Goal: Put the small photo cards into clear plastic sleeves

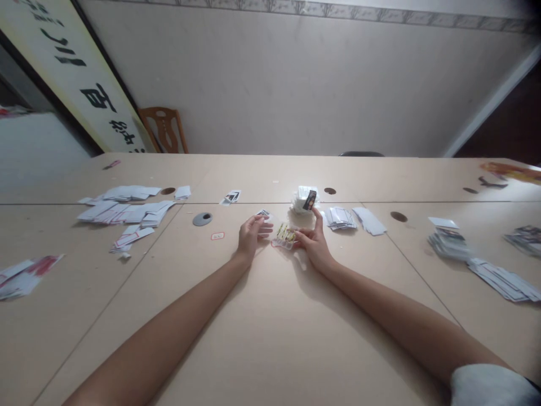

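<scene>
My left hand [251, 235] is closed around a few small picture cards [264, 213], whose top edges show above the fingers. Between thumb and fingers, my right hand [313, 243] pinches a small clear plastic piece with yellow markings [284, 235]; I cannot make out its exact kind. A small dark photo card [310, 200] appears at the raised index fingertip of that hand, in front of a stack of clear, whitish packets [305, 194]. Whether the finger holds this card or only overlaps it is unclear. Below the right hand lies a pale strip [300, 260].
White paper slips [122, 211] lie heaped at left, near a grey round cover [202, 219] and a red-bordered label [217, 236]. Right of my hands are silvery packets [340, 218] and white cards [369, 220]. Further right stands a card stack [448, 242]. A chair [164, 129] stands behind the table.
</scene>
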The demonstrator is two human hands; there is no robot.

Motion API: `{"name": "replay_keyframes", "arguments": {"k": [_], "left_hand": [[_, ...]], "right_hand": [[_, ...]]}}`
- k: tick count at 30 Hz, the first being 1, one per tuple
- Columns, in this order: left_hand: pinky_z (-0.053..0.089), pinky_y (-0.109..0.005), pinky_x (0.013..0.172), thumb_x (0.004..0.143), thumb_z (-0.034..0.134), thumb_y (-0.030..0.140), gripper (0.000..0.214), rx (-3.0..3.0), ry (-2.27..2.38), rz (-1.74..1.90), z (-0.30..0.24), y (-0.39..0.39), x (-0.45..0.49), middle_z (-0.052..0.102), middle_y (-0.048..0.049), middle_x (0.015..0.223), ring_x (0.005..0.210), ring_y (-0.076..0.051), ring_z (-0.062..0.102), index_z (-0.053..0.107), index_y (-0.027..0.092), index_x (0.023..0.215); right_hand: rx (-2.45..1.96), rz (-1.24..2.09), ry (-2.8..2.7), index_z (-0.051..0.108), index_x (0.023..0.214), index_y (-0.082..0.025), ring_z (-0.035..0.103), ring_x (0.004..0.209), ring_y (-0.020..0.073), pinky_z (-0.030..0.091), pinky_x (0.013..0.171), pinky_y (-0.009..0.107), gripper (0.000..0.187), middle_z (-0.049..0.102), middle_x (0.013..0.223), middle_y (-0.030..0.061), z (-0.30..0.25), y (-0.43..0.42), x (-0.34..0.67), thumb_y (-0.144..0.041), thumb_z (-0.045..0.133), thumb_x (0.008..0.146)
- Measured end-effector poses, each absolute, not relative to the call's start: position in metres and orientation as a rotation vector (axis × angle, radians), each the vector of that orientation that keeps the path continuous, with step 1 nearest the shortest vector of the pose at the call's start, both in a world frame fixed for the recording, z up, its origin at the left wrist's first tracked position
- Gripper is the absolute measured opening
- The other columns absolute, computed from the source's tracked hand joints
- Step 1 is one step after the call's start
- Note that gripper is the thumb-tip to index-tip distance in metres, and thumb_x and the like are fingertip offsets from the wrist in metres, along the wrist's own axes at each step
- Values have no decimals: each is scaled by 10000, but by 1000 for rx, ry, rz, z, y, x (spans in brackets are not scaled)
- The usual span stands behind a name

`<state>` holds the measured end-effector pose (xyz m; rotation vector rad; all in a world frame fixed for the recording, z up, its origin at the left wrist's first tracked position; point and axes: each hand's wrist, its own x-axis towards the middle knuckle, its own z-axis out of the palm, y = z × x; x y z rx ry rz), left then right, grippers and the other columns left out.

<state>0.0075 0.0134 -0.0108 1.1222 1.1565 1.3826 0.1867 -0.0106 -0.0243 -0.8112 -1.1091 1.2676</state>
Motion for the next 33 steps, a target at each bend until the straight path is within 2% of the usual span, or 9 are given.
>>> {"name": "replay_keyframes", "arguments": {"k": [11, 33], "left_hand": [[480, -268, 613, 730, 579, 495, 379, 1118, 1176, 1411, -12, 14, 8, 680, -51, 714, 667, -178, 654, 622, 156, 893], [366, -207, 490, 735, 562, 460, 329, 1158, 1144, 1421, -7, 10, 9, 589, -12, 653, 508, -90, 492, 635, 155, 835]], "right_hand": [[-805, 1272, -1106, 82, 1466, -344, 683, 663, 176, 585, 595, 310, 923, 698, 814, -14, -24, -11, 186, -254, 678, 768], [-797, 1317, -1102, 75, 1457, -339, 680, 647, 186, 577, 585, 316, 910, 697, 797, -17, -22, -12, 186, -254, 666, 771]]}}
